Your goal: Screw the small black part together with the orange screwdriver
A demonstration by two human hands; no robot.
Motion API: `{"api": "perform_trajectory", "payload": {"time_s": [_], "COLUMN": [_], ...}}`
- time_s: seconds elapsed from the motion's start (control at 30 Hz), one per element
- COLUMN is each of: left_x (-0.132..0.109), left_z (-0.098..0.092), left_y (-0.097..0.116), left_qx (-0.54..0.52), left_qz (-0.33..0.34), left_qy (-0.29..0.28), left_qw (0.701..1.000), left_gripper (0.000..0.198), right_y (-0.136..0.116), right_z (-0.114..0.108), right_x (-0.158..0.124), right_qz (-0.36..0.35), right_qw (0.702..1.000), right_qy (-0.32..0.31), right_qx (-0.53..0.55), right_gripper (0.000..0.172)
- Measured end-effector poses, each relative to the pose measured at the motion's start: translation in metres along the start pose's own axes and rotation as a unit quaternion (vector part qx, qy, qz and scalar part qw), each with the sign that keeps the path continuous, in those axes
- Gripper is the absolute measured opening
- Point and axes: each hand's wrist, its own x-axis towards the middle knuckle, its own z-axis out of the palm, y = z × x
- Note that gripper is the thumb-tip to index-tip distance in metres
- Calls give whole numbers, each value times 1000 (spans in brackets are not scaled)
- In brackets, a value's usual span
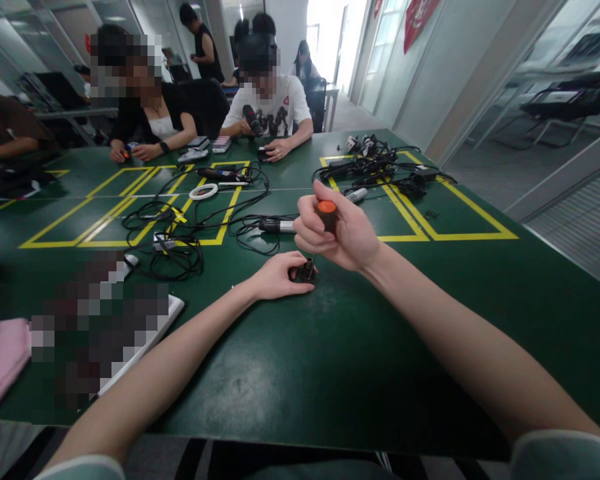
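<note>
My right hand (337,227) is closed around the dark handle of a screwdriver (327,208), whose orange end faces up. Its thin shaft points down toward a small black part (307,272) on the green table. Whether the tip touches that part, I cannot make out. Thumb and fingers of my left hand (283,275) grip the black part from the left and steady it on the tabletop. A short dark post stands up from the part; its underside is hidden.
Tangled black cables (180,247) lie ahead on the left, with a white tape roll (203,192) beyond. More cables (375,163) are heaped at the far right. Yellow tape lines (470,236) mark the green table (260,373). Across it, a person (280,107) holds a dark tool.
</note>
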Motion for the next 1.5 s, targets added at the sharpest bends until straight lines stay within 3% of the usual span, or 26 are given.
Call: {"api": "perform_trajectory", "payload": {"time_s": [0.23,0.5,0.63,0.8,0.87,1.0,1.1,1.2,1.37,1.5], "left_x": [0,-1,0,0,0,0,0,0,0,0], "left_z": [-1,-2,-1,-1,-1,-2,-1,-1,-1,-1], "left_y": [2,2,0,0,1,1,0,0,0,0], "left_qx": [6,4,1,-1,-1,1,0,-4,-1,4], "left_qz": [-1,-7,-12,-16,-15,-16,-17,-22,-21,-21], "left_qy": [-2,-7,-10,-12,-11,-10,-13,-10,-13,-12], "left_qw": [1000,1000,1000,1000,1000,1000,1000,1000,1000,1000], "left_gripper": [29,30,30,32,32,32,33,33,34,34], "right_y": [3,0,4,4,2,-1,0,3,4,1], "right_z": [-1,-3,-1,3,4,5,4,3,3,4], "right_x": [-2,2,0,-3,-2,1,2,0,-2,0], "right_qz": [-43,-18,-32,-36,-35,-15,1,-5,-19,-11], "right_qw": [999,999,999,998,998,998,999,1000,998,999], "right_qy": [19,41,11,40,39,56,36,14,52,38], "right_qx": [2,-19,-11,-22,-21,-16,-8,6,0,-20], "right_gripper": [38,61,51,36,39,60,68,63,43,53]}}
